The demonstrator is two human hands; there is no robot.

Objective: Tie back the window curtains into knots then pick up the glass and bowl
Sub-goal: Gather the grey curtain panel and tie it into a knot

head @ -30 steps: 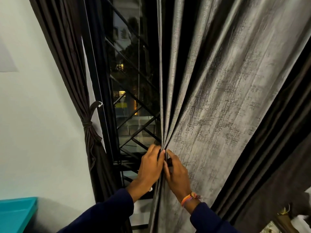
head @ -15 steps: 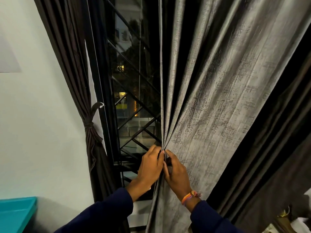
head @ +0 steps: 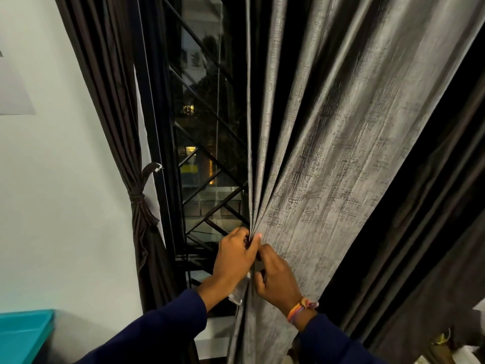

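Gathering the right curtain (head: 328, 153) at 6 o'clock, left hand (head: 233, 258) and right hand (head: 278, 279) both pinching its bunched folds, needing knotting next like the tied left curtain (head: 139, 206).

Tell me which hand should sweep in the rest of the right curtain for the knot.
Right, probably. The left hand pinches the gathered folds of the right curtain at its window-side edge, anchoring them. The right hand grips just below, on the side where the ungathered cloth spreads.
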